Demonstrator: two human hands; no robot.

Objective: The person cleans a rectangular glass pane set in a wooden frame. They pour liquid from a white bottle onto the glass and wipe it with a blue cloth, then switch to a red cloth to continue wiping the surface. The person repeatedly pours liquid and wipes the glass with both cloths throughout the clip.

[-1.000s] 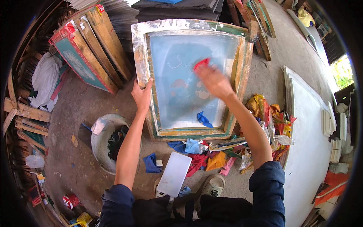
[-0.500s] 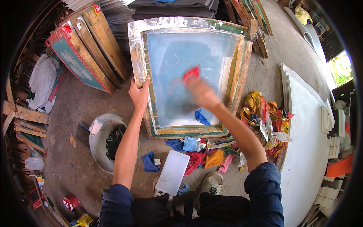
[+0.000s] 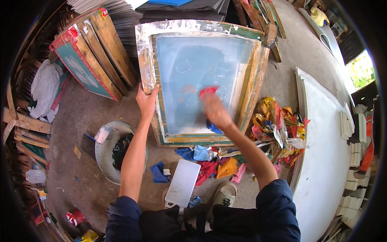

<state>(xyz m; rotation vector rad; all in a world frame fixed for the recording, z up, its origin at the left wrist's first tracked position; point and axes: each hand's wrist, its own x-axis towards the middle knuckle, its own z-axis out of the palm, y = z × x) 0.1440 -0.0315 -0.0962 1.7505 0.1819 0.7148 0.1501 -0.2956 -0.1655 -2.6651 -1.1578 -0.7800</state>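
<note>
Two hands working frame centre: left hand (image 3: 146,101) is gripping the screen frame (image 3: 199,80) at its left rail; right hand (image 3: 215,111), blurred, is pressing a red rag (image 3: 208,90) onto the mesh.

- Round grey metal basin (image 3: 105,155) sitting on concrete floor (image 3: 76,121).
- Heap of multicoloured cloth scraps (image 3: 278,129) lying beside large white board (image 3: 326,161).
- Stacked wooden frames (image 3: 92,52) leaning nearby.

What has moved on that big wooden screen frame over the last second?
The right hand, pressing a red rag on the blue mesh, slid from the upper right toward the middle and lower on the wood-framed printing screen. The left hand kept gripping the frame's left rail. The heap of coloured rags and the grey bucket stayed put.
</note>
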